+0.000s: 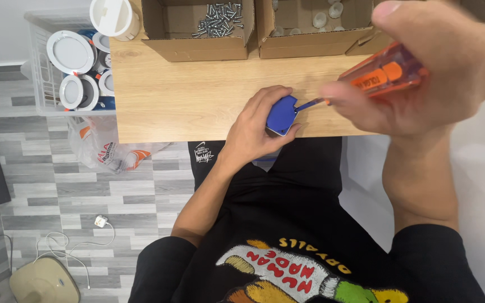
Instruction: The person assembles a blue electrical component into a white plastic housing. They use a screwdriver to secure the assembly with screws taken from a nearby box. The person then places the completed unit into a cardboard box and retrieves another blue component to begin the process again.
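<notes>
My left hand (256, 123) grips a small blue and white plastic part (281, 115) against the front edge of a wooden table (169, 106). My right hand (439, 73) is closed around the orange transparent handle of a screwdriver (391, 74). Its blue shaft slants down to the left and its tip meets the blue part. The right hand is close to the camera and blurred.
Two open cardboard boxes stand at the table's back: one (197, 28) with several screws, one (310, 25) with small round white pieces. A white basket (57, 62) of round white lamp fittings stands left of the table, a plastic bag (108, 151) on the tiled floor below.
</notes>
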